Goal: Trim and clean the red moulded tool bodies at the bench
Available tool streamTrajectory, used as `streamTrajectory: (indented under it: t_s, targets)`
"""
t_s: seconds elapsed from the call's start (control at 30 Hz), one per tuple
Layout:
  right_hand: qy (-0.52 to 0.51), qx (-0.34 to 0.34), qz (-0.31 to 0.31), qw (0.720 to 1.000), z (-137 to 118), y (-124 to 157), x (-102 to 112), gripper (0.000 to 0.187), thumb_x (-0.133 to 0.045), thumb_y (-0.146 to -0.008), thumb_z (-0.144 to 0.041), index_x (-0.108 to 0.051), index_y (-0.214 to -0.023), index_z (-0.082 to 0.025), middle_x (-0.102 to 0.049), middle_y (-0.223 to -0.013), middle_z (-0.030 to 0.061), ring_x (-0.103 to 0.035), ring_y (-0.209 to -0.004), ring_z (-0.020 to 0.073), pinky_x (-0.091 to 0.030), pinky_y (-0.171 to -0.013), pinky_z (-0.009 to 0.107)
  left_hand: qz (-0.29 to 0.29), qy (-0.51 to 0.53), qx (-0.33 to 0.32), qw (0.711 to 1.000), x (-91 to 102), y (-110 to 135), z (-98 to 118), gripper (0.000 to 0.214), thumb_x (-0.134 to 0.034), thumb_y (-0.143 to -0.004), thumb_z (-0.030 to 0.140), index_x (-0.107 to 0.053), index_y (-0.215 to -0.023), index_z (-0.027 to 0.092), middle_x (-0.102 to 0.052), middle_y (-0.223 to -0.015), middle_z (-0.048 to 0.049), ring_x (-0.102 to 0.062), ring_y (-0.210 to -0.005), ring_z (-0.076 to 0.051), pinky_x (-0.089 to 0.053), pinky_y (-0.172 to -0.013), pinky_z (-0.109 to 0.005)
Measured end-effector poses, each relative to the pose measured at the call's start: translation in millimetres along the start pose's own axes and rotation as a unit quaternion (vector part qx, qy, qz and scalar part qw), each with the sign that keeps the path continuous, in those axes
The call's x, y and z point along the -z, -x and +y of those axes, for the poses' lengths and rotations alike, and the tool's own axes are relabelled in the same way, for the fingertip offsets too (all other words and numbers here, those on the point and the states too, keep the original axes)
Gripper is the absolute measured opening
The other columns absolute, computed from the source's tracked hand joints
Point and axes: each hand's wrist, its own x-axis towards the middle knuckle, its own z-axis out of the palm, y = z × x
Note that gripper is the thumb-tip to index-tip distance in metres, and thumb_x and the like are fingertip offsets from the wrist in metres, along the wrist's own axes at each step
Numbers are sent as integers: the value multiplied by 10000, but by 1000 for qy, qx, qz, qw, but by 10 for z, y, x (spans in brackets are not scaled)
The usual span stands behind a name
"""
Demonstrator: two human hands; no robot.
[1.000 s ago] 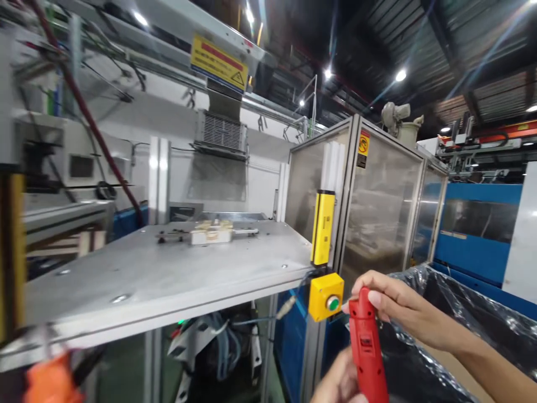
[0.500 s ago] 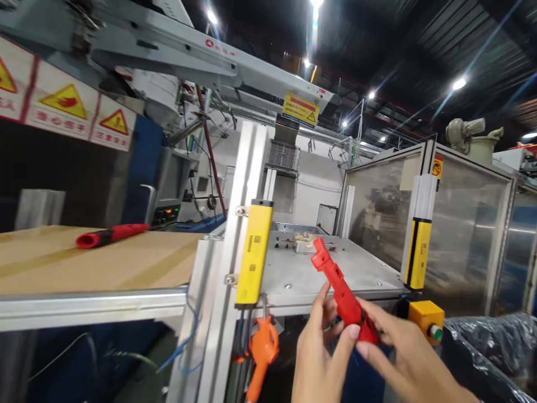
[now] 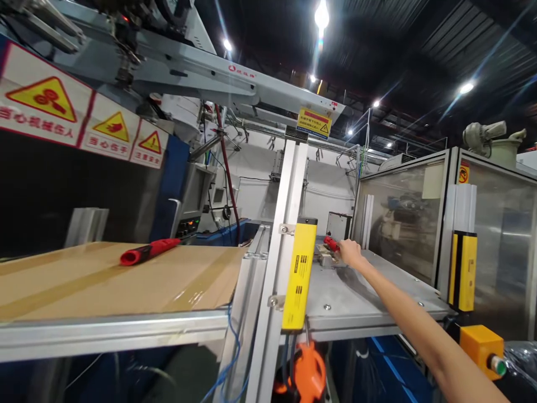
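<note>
Over the grey metal worktop [image 3: 377, 291] my right arm is stretched out forward. My right hand [image 3: 351, 252] is closed around one end of a red plastic housing [image 3: 331, 243], a long tool-handle-shaped part now mostly covered by the fingers. The housing is at a small metal fixture [image 3: 326, 258] on the worktop; whether it rests in it or is held just above, I cannot tell. My left hand is out of view. Another red housing with a black section [image 3: 150, 251] lies on the cardboard-covered table [image 3: 84, 285] at the left.
An aluminium post [image 3: 285, 224] with a yellow sensor bar [image 3: 299, 274] stands between the tables. A second yellow bar [image 3: 462, 271] is at the right, above a yellow box with a green button [image 3: 482, 350]. An orange tool [image 3: 309, 372] hangs below the worktop.
Both hands held the red housing in front of the worktop; now only the right hand holds it, reaching forward to the fixture. The left hand has left the view. The camera view has shifted left.
</note>
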Motion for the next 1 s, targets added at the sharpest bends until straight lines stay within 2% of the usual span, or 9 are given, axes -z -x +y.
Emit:
streamTrajectory:
  t_s: [0.13,0.23,0.4,0.53,0.67,0.73,0.87,1.0]
  targets:
    - [15,3,-7,1000,-29,-136,-86,290,-601,-949,-369,-619,-1159,-170,-651,-1173,75,-646,-1039,217,-550,-895,434,-4,-48,36,998,-185,-99,-217,473,-484,-903,594,-702,-1165,266,-775,-982,-96,-711,-964,-298,-547,-921,-466]
    - [20,2,-9,1000,-38,-172,-109,282,-609,-944,-366,-625,-1147,-170,-653,-1171,74,-646,-1044,218,-550,-897,431,-1,-84,61,995,-310,-147,-337,471,-394,-940,471,-746,-1096,201,-781,-913,-119,-726,-921,-334,-557,-869,-428]
    - [14,-5,-6,1000,-77,-175,-137,269,-603,-948,-363,-631,-1132,-168,-654,-1171,74,-646,-1043,215,-551,-896,429,0,-119,71,990,-402,-199,-458,438,-368,-934,355,-762,-1050,204,-785,-863,-92,-736,-874,-347,-571,-806,-408]
    - [1,-9,-10,1000,-88,-197,-163,271,-603,-947,-366,-632,-1127,-166,-654,-1172,75,-644,-1046,216,-549,-899,432,-5,-119,76,990,-427,-199,-503,427,-392,-928,367,-765,-1062,208,-785,-867,-99,-733,-877,-342,-568,-802,-398]
    - [-19,-16,-21,999,-62,-234,-166,312,-585,-952,-412,-631,-1136,-165,-654,-1180,82,-641,-1055,221,-537,-919,449,-25,-94,83,992,-441,-205,-525,389,-476,-907,500,-777,-1024,283,-779,-803,-52,-728,-887,-328,-571,-789,-386]
    - [-31,-20,-24,999,-28,-245,-146,356,-563,-956,-451,-623,-1159,-164,-654,-1185,87,-641,-1060,226,-531,-927,462,-40,-79,90,992,-433,-212,-534,430,-478,-908,567,-769,-1020,271,-770,-793,-37,-724,-890,-317,-574,-791,-401]
    - [-52,-21,-9,998,48,-242,-87,411,-539,-965,-470,-575,-1252,-179,-637,-1220,95,-635,-1081,242,-525,-938,488,-83,-54,112,989,-398,-175,-535,418,-508,-933,562,-695,-1084,221,-740,-983,-69,-695,-883,-230,-573,-823,-416]
    - [-63,15,2,998,100,-199,-68,384,-554,-960,-454,-589,-1234,-187,-640,-1218,88,-631,-1088,240,-519,-953,488,-139,-28,134,981,-416,-4,-481,348,-539,-942,499,-673,-1090,214,-691,-1067,-56,-672,-927,-235,-581,-773,-382]
